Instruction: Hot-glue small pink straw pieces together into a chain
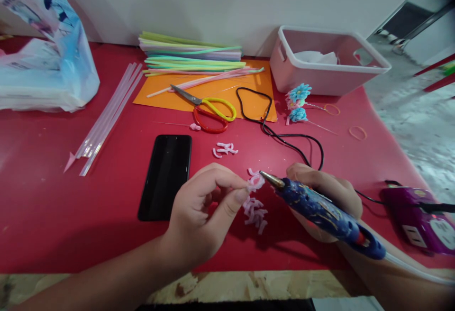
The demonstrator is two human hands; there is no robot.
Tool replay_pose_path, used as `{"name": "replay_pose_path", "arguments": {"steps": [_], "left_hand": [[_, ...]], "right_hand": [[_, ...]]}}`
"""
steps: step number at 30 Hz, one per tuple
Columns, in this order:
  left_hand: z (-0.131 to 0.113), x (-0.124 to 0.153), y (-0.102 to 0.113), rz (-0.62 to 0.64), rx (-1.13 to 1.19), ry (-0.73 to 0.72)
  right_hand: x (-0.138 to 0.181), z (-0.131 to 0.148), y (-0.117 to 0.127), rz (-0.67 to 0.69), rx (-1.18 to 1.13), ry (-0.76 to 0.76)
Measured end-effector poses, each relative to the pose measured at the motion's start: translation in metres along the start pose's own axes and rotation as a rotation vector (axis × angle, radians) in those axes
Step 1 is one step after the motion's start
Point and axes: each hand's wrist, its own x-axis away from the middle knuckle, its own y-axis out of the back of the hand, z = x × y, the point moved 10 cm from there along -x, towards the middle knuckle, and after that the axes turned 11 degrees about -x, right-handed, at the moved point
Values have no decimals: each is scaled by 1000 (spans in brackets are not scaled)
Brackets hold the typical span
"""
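My left hand (209,211) pinches a small pink loop of pipe cleaner (256,183) between thumb and forefinger. In my right hand (327,192) is a blue hot glue gun (320,209), its metal nozzle pointing left at the loop's edge; whether nozzle and loop touch, I cannot tell. Below the loop lies a pile of short pink pipe cleaner pieces (255,214). A smaller group of pale pink pieces (224,149) is farther up the table. A black phone (166,177) lies just left of my left hand.
Scissors (204,105) and bundled pipe cleaners (192,57) rest on an orange sheet (156,88). Clear glue sticks (108,116) lie left, near a plastic bag (71,64). Blue flowers (298,94), a pink bin (320,81), a black cord (295,135) and a purple power strip (415,206) are right.
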Motion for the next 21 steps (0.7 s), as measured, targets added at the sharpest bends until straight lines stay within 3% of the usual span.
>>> {"name": "replay_pose_path", "arguments": {"steps": [21], "left_hand": [[9,-2,-2,7,117,128]], "right_hand": [[-2,2,-4,91,-3,-6]]}}
